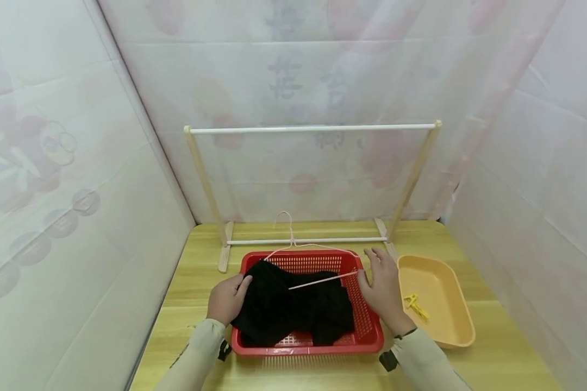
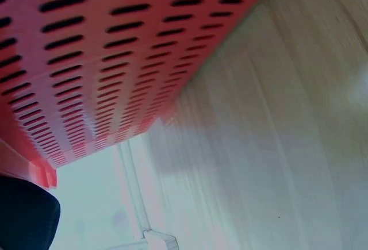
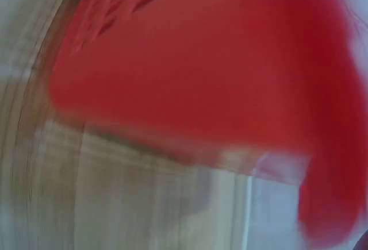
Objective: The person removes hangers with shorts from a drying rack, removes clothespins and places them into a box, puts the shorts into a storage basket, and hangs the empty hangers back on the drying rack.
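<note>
A black garment [image 1: 269, 304] lies bunched in a red basket [image 1: 308, 351]. My left hand [image 1: 229, 297] pinches the garment's left edge between thumb and fingers, over the basket's left rim. A pink hanger [image 1: 318, 282] stands tilted over the basket, hook upward, its left end hidden in the cloth. At the hanger's right end is my right hand [image 1: 383, 285], fingers spread, with the thumb right at the lower bar. Neither wrist view shows fingers; the left one has the perforated basket wall [image 2: 86, 83], the right one a blurred basket corner [image 3: 190, 83].
Behind the basket stands a rack with a white top rail [image 1: 313, 129] and wooden legs [image 1: 416, 174]. To the right, a yellow tray [image 1: 445, 293] holds yellow clothespins [image 1: 417, 308]. Pale curtains [image 1: 78, 217] enclose the wooden table [image 1: 186, 282] at the sides and back.
</note>
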